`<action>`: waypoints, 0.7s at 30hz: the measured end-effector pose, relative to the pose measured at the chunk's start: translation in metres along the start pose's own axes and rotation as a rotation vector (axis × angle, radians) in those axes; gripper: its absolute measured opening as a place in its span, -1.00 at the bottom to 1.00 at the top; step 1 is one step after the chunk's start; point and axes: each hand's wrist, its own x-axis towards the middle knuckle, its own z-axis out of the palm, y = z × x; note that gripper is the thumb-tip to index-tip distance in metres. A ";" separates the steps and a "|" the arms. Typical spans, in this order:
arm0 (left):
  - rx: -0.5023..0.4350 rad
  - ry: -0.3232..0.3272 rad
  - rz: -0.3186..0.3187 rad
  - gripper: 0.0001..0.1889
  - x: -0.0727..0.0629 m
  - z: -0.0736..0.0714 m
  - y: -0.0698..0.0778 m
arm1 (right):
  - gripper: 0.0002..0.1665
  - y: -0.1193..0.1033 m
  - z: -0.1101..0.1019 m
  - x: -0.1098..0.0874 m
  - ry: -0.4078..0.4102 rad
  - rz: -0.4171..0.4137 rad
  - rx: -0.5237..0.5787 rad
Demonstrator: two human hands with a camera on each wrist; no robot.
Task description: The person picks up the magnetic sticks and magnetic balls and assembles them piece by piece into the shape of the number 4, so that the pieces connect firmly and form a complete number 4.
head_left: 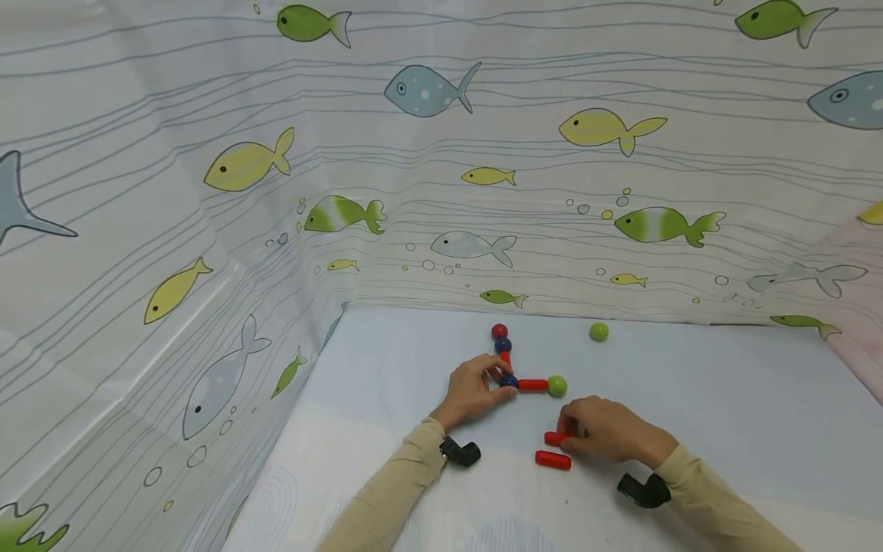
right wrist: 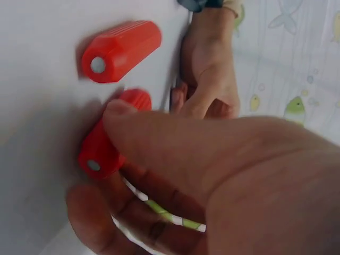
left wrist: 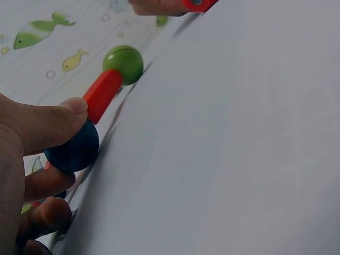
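Observation:
My left hand (head_left: 476, 389) pinches a dark blue ball (left wrist: 74, 150) between thumb and fingers. From that ball a red magnetic rod (head_left: 533, 385) runs right to a green ball (head_left: 556, 386). Another red rod leads from it toward a second blue ball (head_left: 503, 346), with a red ball (head_left: 500, 331) touching that one at the far end. My right hand (head_left: 610, 431) holds a short red rod (right wrist: 101, 146) between thumb and fingers, low at the table. A silver disc shows on its end. Just beside it lies a loose red rod (head_left: 553, 460).
A lone green ball (head_left: 599, 332) sits toward the back of the pale tabletop (head_left: 690, 383). Behind and to the left rises a white sheet (head_left: 538, 215) printed with fish. Each wrist bears a small black camera.

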 end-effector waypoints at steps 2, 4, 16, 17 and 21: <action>-0.003 0.004 0.004 -0.70 0.000 -0.001 0.000 | -0.80 0.001 -0.003 0.000 -0.012 -0.004 0.015; -0.004 0.003 0.004 -0.71 0.000 -0.001 -0.001 | -0.82 0.004 -0.007 0.000 -0.027 -0.010 0.041; 0.004 -0.025 -0.034 -0.70 0.000 0.001 -0.003 | -0.71 0.042 -0.040 0.008 0.014 0.046 0.278; 0.003 -0.024 -0.034 -0.70 0.000 0.001 -0.003 | -0.67 0.044 -0.041 0.010 0.036 0.076 0.299; -0.002 -0.023 -0.030 -0.70 0.000 0.000 -0.003 | -0.50 0.052 -0.039 0.024 0.139 0.215 0.384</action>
